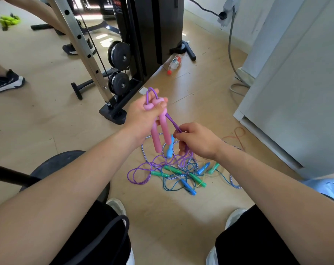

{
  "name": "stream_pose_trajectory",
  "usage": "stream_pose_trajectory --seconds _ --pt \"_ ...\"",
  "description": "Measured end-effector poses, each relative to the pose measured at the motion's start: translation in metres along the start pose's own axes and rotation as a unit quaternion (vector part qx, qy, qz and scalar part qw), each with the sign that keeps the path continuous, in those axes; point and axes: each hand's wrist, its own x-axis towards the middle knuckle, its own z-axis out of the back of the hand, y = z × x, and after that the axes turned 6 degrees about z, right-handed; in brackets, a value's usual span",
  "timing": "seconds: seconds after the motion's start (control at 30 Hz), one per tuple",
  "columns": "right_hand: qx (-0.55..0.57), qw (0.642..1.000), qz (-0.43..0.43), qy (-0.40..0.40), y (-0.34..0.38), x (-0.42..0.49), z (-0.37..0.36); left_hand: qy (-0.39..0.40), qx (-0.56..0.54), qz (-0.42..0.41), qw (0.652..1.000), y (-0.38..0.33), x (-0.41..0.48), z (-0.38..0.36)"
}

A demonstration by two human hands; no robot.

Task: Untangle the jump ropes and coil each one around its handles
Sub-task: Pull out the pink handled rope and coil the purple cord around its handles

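Both forearms reach forward; the left hand [143,119] is fisted, the right hand [197,139] just beside it, fingers pinched.

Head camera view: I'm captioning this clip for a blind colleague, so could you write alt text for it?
A person's left hand grips two pink jump rope handles together while the right hand pulls their purple cord taut. Below, on the wood floor, the cord trails into a tangle of ropes with green and blue handles, beside a weight machine.
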Motion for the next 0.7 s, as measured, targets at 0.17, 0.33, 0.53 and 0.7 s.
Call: stream_pose_trajectory --seconds 0.17,0.33,0.53,0.7 --pt "0.043 0.996 0.018 0.08 0.01 -0.01 -0.018 -0.028 0.025 -0.008 0.999 0.002 0.002 -0.001" --pt "-0.134 0.981 0.052 0.131 0.012 -0.015 -0.042 -0.063 0.027 0.013 0.998 0.013 0.004 -0.018" --pt "-0.255 0.959 0.121 -0.021 0.006 -0.006 -0.017 -0.028 -0.039 0.041 0.998 0.006 0.006 -0.021" --pt "-0.289 0.947 0.113 -0.082 0.005 -0.008 -0.001 0.009 -0.109 0.078 0.991 0.009 0.001 -0.036"
